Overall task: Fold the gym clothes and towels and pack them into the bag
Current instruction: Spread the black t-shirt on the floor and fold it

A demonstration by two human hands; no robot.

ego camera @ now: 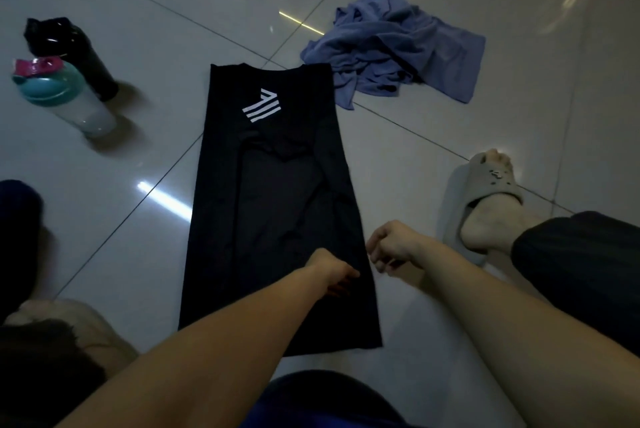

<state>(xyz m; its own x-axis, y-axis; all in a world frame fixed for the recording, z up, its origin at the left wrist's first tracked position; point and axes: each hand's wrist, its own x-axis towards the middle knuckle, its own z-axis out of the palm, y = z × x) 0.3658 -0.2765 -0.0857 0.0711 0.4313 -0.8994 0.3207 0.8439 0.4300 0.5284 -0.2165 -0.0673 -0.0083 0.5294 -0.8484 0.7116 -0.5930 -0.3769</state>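
Left hand point(333, 271) rests open-fingered on the shirt point(273, 205); right hand point(390, 248) curls at its right edge, grip unclear.

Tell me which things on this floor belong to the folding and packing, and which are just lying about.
For the job: black shirt, under the left hand; crumpled blue cloth.
Lying about: teal-lidded bottle; black bottle.

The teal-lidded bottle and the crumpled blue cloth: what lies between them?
The folded black shirt, lying flat on the tiled floor, as the head view shows.
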